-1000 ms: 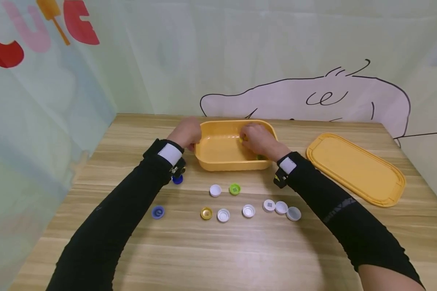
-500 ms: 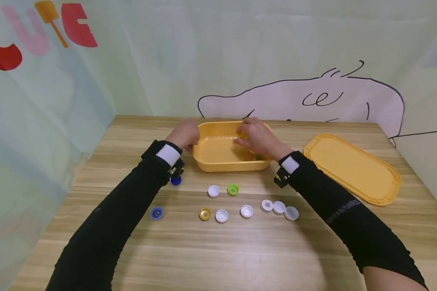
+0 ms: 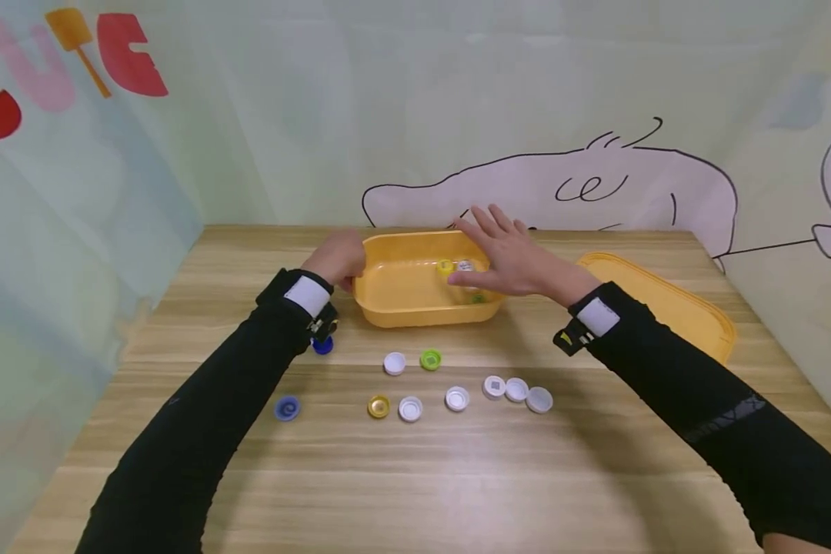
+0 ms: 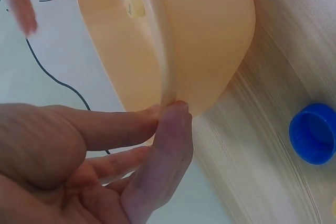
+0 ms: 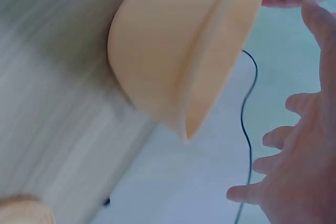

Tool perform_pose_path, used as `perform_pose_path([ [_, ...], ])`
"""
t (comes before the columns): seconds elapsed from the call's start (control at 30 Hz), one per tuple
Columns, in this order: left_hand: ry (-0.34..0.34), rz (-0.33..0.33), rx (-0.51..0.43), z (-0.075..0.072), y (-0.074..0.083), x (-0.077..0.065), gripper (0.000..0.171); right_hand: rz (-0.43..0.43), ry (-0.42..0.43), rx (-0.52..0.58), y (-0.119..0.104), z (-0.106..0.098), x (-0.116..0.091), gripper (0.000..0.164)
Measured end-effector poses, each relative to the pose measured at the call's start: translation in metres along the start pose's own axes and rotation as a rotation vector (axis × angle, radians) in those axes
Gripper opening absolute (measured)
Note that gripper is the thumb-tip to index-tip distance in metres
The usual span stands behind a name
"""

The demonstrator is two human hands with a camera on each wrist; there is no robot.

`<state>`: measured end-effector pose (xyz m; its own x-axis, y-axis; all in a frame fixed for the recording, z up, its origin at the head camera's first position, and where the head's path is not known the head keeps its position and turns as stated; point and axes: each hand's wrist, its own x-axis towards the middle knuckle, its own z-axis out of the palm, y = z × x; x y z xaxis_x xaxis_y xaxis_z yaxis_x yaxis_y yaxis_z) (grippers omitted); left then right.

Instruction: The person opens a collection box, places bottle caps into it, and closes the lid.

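In the head view a yellow-orange plastic box (image 3: 425, 316) stands near the table's back edge. My left hand (image 3: 338, 258) pinches its left rim between thumb and fingers, as the left wrist view confirms. My right hand (image 3: 515, 260) is spread above the box's right end, fingers straight, holding nothing. Inside the box lie a yellow bottle cap (image 3: 445, 266), a white cap (image 3: 465, 265) and a green cap (image 3: 478, 298); the right hand partly hides that end. Close to the left wrist sits a dark blue cap (image 3: 323, 345).
In front of the box, a bright green cap (image 3: 431, 359), a gold cap (image 3: 378, 406), a lighter blue cap (image 3: 287, 408) and several white caps (image 3: 457, 398) lie scattered on the table. A yellow-orange lid (image 3: 672, 296) lies at the right, partly behind the right forearm. A printed cloth (image 3: 305, 115) hangs behind.
My right hand has risen out of the box and moved right, its fingers spreading; caps beneath it have come into view. The left hand keeps its grip on the rim.
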<state>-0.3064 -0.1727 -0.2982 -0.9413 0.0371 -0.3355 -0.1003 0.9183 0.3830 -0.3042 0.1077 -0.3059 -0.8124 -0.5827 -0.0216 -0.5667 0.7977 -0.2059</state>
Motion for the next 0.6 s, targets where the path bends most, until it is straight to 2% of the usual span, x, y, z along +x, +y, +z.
perform_pose_path([
  [0.3,0.0,-0.003,-0.031,-0.006,-0.005,0.005,0.017,0.059,-0.007,-0.001,0.012,-0.038,-0.05,0.114],
  [0.6,-0.003,-0.001,-0.028,-0.014,-0.009,0.007,0.018,0.024,0.091,-0.041,0.015,-0.061,-0.125,0.117],
])
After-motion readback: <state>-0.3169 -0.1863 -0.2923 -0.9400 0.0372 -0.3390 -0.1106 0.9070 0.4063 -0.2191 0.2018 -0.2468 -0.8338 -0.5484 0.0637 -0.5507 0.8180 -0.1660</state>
